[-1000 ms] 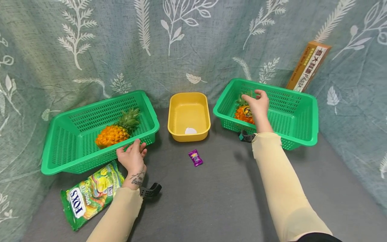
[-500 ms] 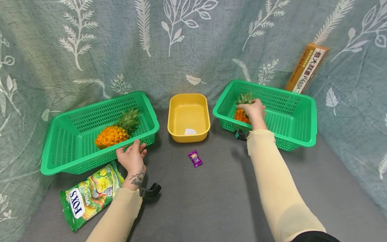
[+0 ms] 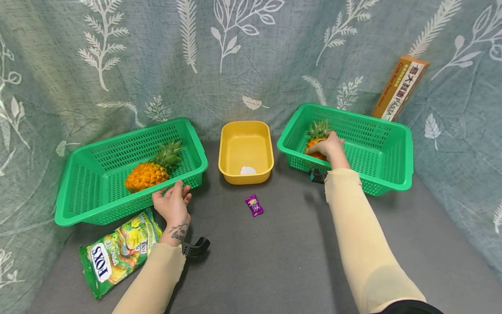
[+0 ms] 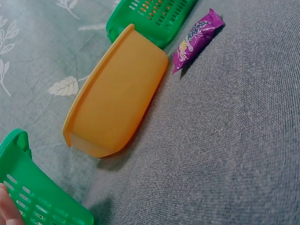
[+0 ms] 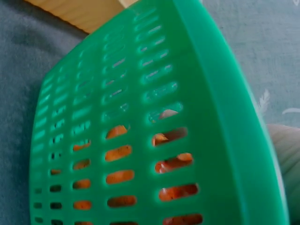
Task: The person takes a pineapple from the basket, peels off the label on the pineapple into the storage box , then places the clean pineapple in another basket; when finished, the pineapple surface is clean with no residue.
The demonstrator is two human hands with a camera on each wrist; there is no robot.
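Observation:
My right hand (image 3: pixel 331 146) reaches over the near rim into the right green basket (image 3: pixel 392 159), its fingers and thumb curled over the orange body of a pineapple (image 3: pixel 313 142) with green leaves. Orange shows through this basket's slots in the right wrist view, where the basket wall (image 5: pixel 140 112) hides most of the hand. My left hand (image 3: pixel 172 207) rests at the near rim of the left green basket (image 3: pixel 90 213), its fingers loosely curled. A second pineapple (image 3: pixel 146 175) lies on its side in that basket. One left finger (image 4: pixel 8 208) shows against the basket in the left wrist view.
Between the baskets stands a yellow tub (image 3: pixel 246 179) with a white round patch inside. A small purple candy packet (image 3: pixel 254 205) lies before it. A green FOX'S candy bag (image 3: pixel 121 250) lies by my left forearm. A pasta box (image 3: pixel 400 87) leans on the curtain behind the right basket.
The right hand has lowered from above the right basket onto the pineapple inside, its fingers coming down around the body. The left hand has stayed at the left basket's rim.

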